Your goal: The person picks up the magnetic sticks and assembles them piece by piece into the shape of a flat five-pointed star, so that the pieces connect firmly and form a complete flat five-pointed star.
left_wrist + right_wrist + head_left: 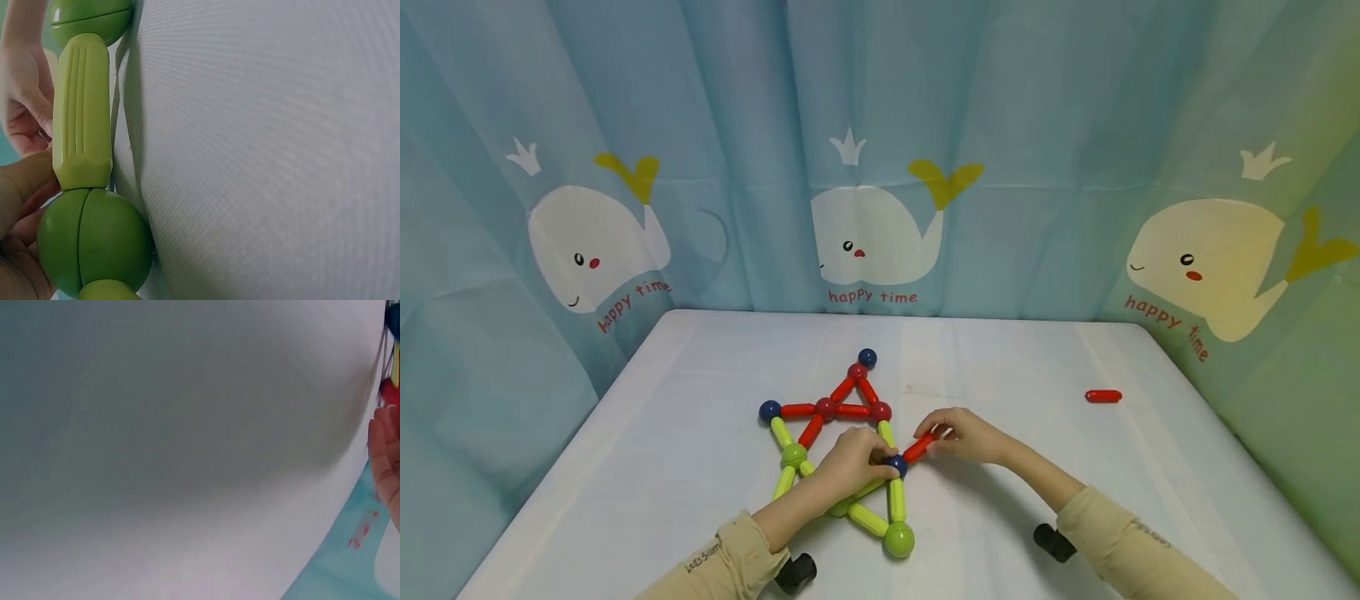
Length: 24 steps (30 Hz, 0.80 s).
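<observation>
In the head view my left hand (850, 465) grips a dark blue ball (897, 464) at the right side of a flat figure of magnetic rods and balls. My right hand (967, 436) pinches a red magnetic rod (917, 448) whose lower end meets that ball. The figure joins red rods and red balls (825, 408) at the back to yellow-green rods and green balls (898, 540) in front. Part of it is hidden beneath the left hand and forearm. A yellow-green rod (82, 119) and green ball (97, 240) fill the left wrist view's left side.
A loose red rod (1103, 396) lies on the white table (1000, 358) at the right. Two other dark blue balls, one at the left (770, 412) and one at the back (867, 358), belong to the figure. A whale-print curtain (1045, 167) stands behind the table.
</observation>
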Motion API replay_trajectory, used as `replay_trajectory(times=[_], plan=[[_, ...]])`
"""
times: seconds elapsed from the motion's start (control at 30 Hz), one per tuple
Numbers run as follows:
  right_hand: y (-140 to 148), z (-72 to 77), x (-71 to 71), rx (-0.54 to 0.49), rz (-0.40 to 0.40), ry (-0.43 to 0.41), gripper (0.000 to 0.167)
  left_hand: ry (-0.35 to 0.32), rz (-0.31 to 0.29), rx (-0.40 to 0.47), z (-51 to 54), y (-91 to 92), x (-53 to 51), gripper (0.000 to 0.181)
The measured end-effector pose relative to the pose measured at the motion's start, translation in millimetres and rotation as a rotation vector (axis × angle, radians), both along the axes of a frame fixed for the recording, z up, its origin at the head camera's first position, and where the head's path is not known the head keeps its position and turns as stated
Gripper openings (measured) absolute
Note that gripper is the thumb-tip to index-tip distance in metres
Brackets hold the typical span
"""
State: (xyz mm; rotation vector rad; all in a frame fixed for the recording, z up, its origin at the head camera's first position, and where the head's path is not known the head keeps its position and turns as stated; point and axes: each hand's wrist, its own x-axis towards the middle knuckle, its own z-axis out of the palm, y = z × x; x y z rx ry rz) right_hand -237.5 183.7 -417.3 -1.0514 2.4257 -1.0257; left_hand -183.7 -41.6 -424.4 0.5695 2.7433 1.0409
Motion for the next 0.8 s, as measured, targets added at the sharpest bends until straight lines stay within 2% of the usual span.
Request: replay_trajectory(times=[0.13, 0.27, 0.57, 0.8], plan=[[18.2, 1.6, -6.0, -0.020, -0.014, -0.003, 0.020, -0.005, 0.002, 0.001, 0.0, 0.7, 0.8, 0.027], [41.9, 5.1, -10.1, -0.011, -0.069, 0.033, 0.019, -0.015, 0.002, 0.010, 1.1, 0.3, 1.4, 0.027], [102.0, 11.4, -18.6, 0.010, -0.262, 0.205, 0.015, -0.015, 0.001, 0.007, 1.9, 0.4, 1.0, 0.028], [136.8, 17.6, -21.0, 0.041, -0.416, 0.266, 0.015, -0.012, 0.004, 0.011, 1.6, 0.2, 2.0, 0.026]])
